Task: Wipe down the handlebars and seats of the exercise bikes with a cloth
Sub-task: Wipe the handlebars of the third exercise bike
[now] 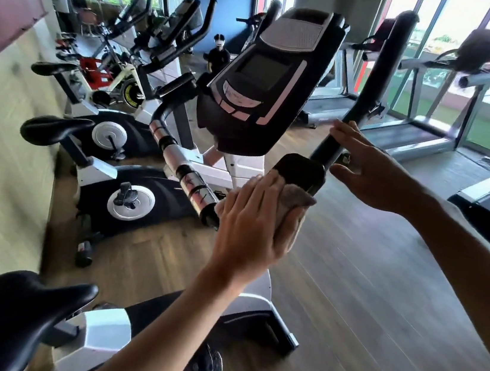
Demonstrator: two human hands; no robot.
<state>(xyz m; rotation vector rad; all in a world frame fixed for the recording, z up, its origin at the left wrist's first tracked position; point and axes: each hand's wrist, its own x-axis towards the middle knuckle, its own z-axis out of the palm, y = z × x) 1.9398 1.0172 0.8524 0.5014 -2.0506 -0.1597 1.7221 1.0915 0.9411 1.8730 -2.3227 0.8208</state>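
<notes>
The nearest exercise bike has a black console (264, 79) with handlebars either side. My left hand (250, 226) holds a pinkish-grey cloth (295, 198) against the black centre pad (301, 171) under the console, the cloth bunched between thumb and fingers. My right hand (373, 171) is spread beside the black right handlebar (372, 87), its fingertips at the bar and its thumb below. The left handlebar (177, 170), with chrome sensor sections, slopes down to the left. The bike's black seat (2, 318) is at the lower left.
Several more exercise bikes (117, 196) line the left wall, each with a black seat (55, 129). Treadmills (424, 137) stand along the windows on the right. A person (219, 54) sits on the floor far back. My shoe (207, 370) rests on the wooden floor (363, 294).
</notes>
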